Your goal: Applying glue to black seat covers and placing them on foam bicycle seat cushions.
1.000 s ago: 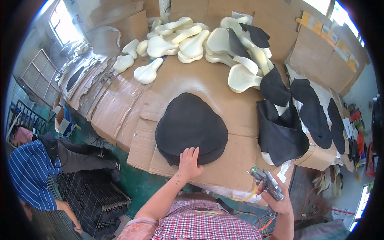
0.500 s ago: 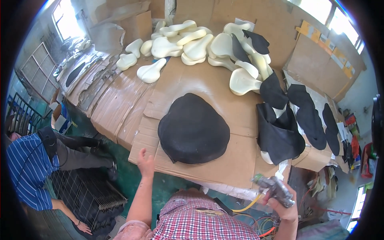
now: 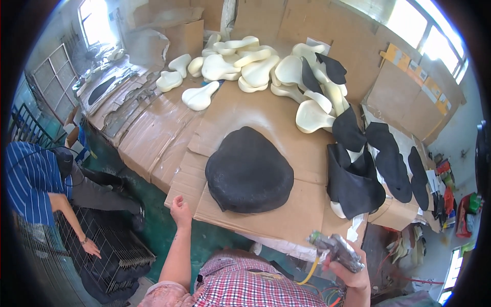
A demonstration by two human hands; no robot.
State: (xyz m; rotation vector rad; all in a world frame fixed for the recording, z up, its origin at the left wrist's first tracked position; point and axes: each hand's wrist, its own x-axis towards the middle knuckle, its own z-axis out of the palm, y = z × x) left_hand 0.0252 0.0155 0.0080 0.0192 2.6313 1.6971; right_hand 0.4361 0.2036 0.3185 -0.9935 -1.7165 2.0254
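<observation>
My right hand [image 3: 349, 272] grips a smeared metal spray gun [image 3: 335, 250] with a yellow hose at the lower right, just off the table's front edge. My left hand [image 3: 181, 211] is raised beside the front left edge of the table; its fingers are curled in and nothing shows in them. Between the hands, on the cardboard, lies a large black rounded-triangle seat cover or a pile of them [image 3: 249, 171]. Neither hand touches it. To its right, a folded black cover [image 3: 353, 179] rests partly over a cream foam seat.
Cream foam bicycle seats [image 3: 257, 70] are heaped at the back of the cardboard-covered table [image 3: 302, 210]. More black pieces [image 3: 393, 163] lie along the right side. At the left, a person in a striped shirt [image 3: 31, 174] bends over a wire rack [image 3: 107, 256] holding black items.
My left hand's fingers have curled in from a spread pose. My right hand has shifted slightly left with the spray gun. The co-worker's hand has moved up over the rack.
</observation>
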